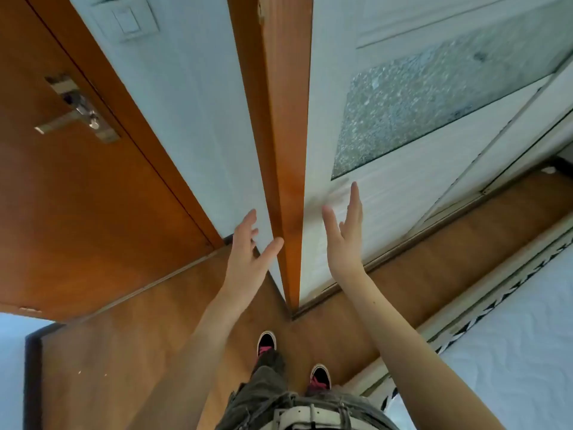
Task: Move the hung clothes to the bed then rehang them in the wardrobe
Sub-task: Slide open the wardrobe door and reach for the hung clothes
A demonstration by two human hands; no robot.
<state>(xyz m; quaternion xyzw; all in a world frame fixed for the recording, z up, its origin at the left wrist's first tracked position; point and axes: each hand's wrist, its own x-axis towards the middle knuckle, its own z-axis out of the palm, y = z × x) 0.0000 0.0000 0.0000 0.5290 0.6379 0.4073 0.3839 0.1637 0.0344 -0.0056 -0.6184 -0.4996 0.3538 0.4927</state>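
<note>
The wardrobe [387, 193] stands straight ahead, a white sliding door with a frosted glass panel [428, 110] and an orange wooden side edge [288, 181]. My left hand [248, 249] is raised in front of that wooden edge, fingers spread and empty. My right hand [344, 234] is lifted with its fingers stretched up, close to the white door just below the glass panel, and holds nothing. No hung clothes are in view. The bed [521, 361], covered in white, lies at the lower right.
An orange room door [77, 197] with a metal handle [74, 110] stands at the left, next to a white wall with a light switch [130, 20]. Wooden floor [124, 352] lies underfoot. My feet in black-and-pink shoes [266, 342] stand near the wardrobe's corner.
</note>
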